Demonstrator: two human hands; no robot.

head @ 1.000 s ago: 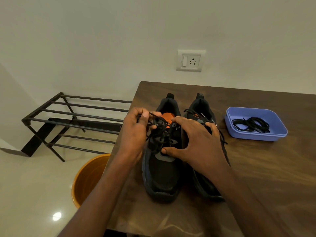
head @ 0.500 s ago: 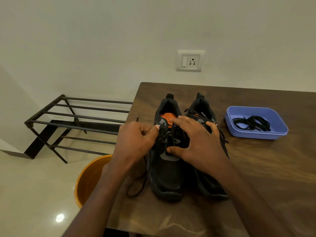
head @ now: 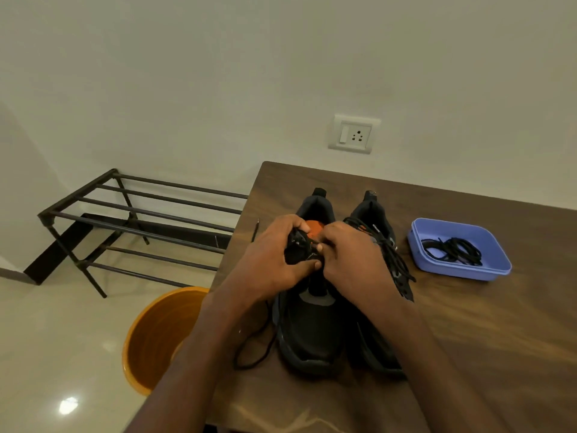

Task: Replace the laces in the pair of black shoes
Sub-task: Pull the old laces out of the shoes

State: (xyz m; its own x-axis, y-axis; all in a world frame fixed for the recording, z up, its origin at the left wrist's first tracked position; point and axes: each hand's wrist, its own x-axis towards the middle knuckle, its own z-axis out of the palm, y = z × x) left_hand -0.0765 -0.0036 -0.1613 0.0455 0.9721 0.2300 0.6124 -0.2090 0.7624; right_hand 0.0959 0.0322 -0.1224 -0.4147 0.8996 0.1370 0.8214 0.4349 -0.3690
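Two black shoes stand side by side on the brown wooden table, toes toward me. My left hand grips the tongue and lacing of the left shoe, whose orange insole shows behind my fingers. My right hand pinches the black lace at the same spot, fingers curled. A loose end of that old lace trails in a loop on the table left of the shoe. The right shoe is still laced. Spare black laces lie coiled in a blue tray.
An orange bucket stands on the floor just left of the table edge. A black metal shoe rack sits against the wall at left. A wall socket is above the table.
Both hands have closed in together on the left shoe's upper lacing. The lace end now trails further out on the table left of the shoe.
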